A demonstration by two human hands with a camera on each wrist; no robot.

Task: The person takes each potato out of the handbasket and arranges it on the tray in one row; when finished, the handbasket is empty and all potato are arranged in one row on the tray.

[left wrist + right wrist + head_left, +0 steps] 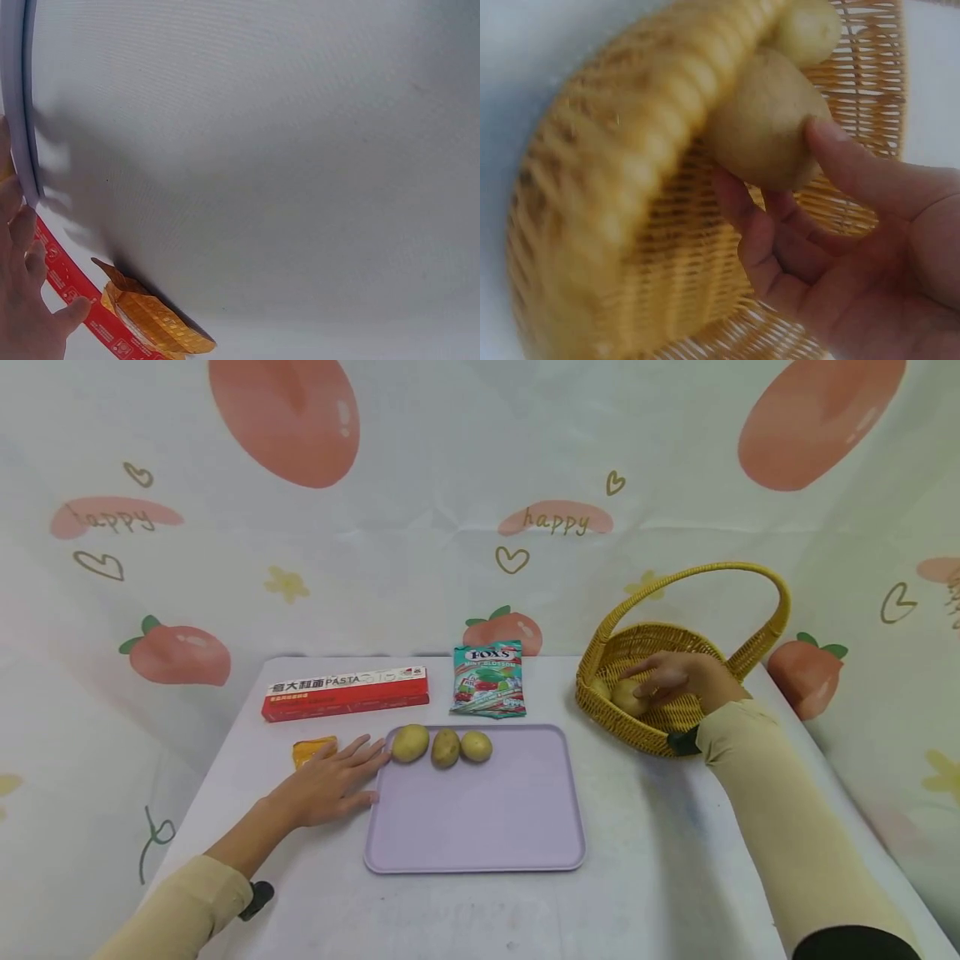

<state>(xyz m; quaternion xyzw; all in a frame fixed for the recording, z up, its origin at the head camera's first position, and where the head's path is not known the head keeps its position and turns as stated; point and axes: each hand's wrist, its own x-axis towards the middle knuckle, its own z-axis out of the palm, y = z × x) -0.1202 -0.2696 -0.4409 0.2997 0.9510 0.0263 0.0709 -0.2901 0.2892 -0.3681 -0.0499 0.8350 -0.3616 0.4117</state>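
Inside the yellow wicker basket [645, 731], my right hand [678, 681] pinches a potato [769, 124] between thumb and fingers. Another potato [810, 31] lies beyond it in the basket, seen in the right wrist view. My left hand [330, 785] has its fingers spread, with the fingertips at the left rim of the lilac tray [480, 827]. Along the tray's far edge sit three potatoes in a row: a left one [410, 743], a middle one [446, 748] and a right one [476, 746].
Behind my left hand lies a small orange packet [311, 750]. A red and white pasta box [345, 693] is at the back left of the white table [480, 914]. A green candy bag [488, 679] lies behind the tray. The basket's tall handle [705, 568] arches above it.
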